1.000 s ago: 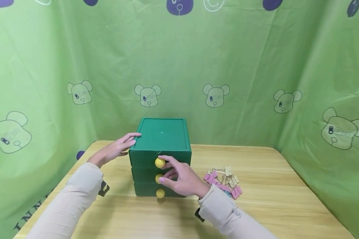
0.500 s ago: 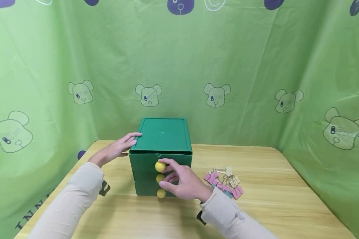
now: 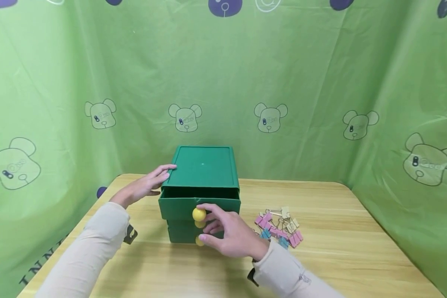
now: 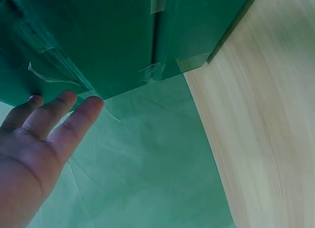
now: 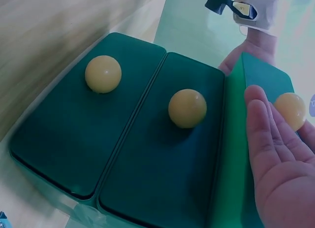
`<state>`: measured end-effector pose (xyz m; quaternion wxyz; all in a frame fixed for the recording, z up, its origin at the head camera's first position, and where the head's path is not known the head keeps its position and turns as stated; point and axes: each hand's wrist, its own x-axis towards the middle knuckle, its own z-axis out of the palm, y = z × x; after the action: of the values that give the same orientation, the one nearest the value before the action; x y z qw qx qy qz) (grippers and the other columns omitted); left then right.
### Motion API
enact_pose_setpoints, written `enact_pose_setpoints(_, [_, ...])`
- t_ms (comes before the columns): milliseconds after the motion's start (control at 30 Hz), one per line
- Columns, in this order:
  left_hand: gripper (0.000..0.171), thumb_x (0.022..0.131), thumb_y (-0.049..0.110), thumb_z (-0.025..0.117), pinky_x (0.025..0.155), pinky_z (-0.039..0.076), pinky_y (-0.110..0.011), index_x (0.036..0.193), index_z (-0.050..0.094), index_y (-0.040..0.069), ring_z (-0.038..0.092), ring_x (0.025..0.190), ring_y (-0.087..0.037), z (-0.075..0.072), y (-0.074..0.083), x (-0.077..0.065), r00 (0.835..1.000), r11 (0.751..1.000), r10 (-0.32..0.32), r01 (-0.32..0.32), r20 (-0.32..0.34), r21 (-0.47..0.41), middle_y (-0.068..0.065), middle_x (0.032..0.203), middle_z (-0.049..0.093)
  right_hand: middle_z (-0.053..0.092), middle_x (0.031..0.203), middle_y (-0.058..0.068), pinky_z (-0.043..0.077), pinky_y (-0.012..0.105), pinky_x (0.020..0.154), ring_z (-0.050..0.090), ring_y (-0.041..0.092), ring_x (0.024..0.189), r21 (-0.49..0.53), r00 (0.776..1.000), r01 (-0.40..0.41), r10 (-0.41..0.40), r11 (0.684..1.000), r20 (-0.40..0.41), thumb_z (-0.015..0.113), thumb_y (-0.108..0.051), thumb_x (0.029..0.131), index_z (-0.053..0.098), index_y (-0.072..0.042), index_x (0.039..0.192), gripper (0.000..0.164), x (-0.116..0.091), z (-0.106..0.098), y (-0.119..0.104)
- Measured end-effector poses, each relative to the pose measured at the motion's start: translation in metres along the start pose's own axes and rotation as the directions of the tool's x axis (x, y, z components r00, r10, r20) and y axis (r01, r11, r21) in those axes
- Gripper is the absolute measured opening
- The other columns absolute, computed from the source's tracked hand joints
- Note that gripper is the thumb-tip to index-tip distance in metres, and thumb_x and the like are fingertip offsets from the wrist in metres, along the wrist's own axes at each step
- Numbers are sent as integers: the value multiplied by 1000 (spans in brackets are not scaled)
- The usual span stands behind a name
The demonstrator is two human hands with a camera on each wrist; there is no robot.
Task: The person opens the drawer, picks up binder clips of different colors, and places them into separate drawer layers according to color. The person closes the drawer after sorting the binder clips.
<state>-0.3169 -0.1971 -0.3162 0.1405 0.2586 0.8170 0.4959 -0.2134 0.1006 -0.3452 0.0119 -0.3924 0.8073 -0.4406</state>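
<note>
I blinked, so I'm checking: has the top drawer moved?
Yes: the top drawer has slid out toward the near side, from beneath the green top panel.

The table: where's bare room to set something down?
The table is bare right of the binder clips, to its right edge, and before the green drawer unit, between both sleeves. It's crowded at the top drawer, where the right hand holds its knob.

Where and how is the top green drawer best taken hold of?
I'd grip the top drawer by its yellow knob, coming from the front. The knob is round and sticks out from the drawer's face, so fingers can likely hook around it and pull straight back. The right hand has it there.
</note>
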Motion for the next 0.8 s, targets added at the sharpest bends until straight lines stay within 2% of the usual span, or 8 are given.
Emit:
enact_pose_setpoints(233, [55, 105, 47, 28, 108, 22, -65, 154, 17, 23, 10, 142, -48, 0, -2, 0, 1000, 1000, 2, -2, -4, -21, -16, 160, 3, 61, 121, 4, 52, 25, 86, 64, 9, 96, -10, 1000, -10, 10, 1000, 7, 69, -26, 91, 42, -15, 142, 58, -8, 2, -7])
enact_pose_setpoints(367, [56, 105, 48, 28, 108, 22, -65, 154, 17, 23, 9, 142, -48, 1, -1, 0, 1000, 999, -4, 4, -6, -34, -15, 160, 2, 60, 121, 2, 52, 25, 86, 64, 6, 96, -9, 1000, -11, 11, 1000, 18, 69, -24, 91, 42, -17, 141, 57, -12, 3, -10])
enact_pose_setpoints(567, [56, 105, 48, 28, 108, 22, -65, 154, 16, 23, 10, 141, -50, 2, 0, 0, 1000, 999, -5, 5, -11, -46, -15, 160, 1, 62, 119, 2, 53, 25, 85, 64, 6, 96, -4, 999, 41, -41, 999, 28, 69, -23, 91, 43, -16, 139, 55, -17, 4, -12])
enact_pose_setpoints(600, [56, 105, 48, 28, 108, 22, -65, 154, 16, 23, 10, 141, -50, 2, 0, 0, 1000, 999, -5, 5, -12, -48, -15, 160, 1, 62, 118, 2, 53, 25, 86, 64, 6, 96, -3, 998, 51, -51, 999, 31, 69, -23, 91, 43, -15, 139, 55, -18, 4, -13])
enact_pose_setpoints(667, [56, 105, 48, 28, 108, 23, -65, 154, 17, 23, 19, 138, -48, 3, 1, 0, 1000, 999, -8, 7, -17, -47, -16, 159, 5, 62, 118, 2, 53, 25, 85, 64, 6, 96, 3, 997, 64, -64, 998, 36, 69, -24, 92, 43, -15, 139, 55, -19, 4, -14])
enact_pose_setpoints(733, [55, 105, 47, 29, 107, 24, -65, 154, 18, 23, 39, 118, -42, 3, 1, 0, 1000, 999, -11, 10, -23, -49, -18, 150, 18, 62, 118, 3, 53, 25, 86, 64, 6, 96, 9, 996, 75, -75, 997, 42, 68, -25, 92, 42, -14, 139, 54, -20, 5, -14])
enact_pose_setpoints(767, [55, 105, 47, 29, 107, 25, -64, 154, 18, 23, 43, 103, -37, 4, 1, 0, 1000, 999, -13, 11, -25, -49, -19, 140, 27, 62, 119, 3, 53, 25, 86, 64, 6, 96, 6, 996, 78, -78, 997, 45, 68, -26, 92, 42, -14, 139, 54, -21, 5, -14])
enact_pose_setpoints(800, [55, 105, 47, 29, 107, 25, -64, 153, 19, 23, 39, 89, -33, 4, 1, 0, 1000, 999, -13, 12, -27, -50, -18, 134, 28, 62, 119, 3, 52, 25, 86, 64, 7, 97, 5, 995, 83, -83, 997, 46, 68, -26, 93, 42, -14, 139, 54, -22, 5, -15])
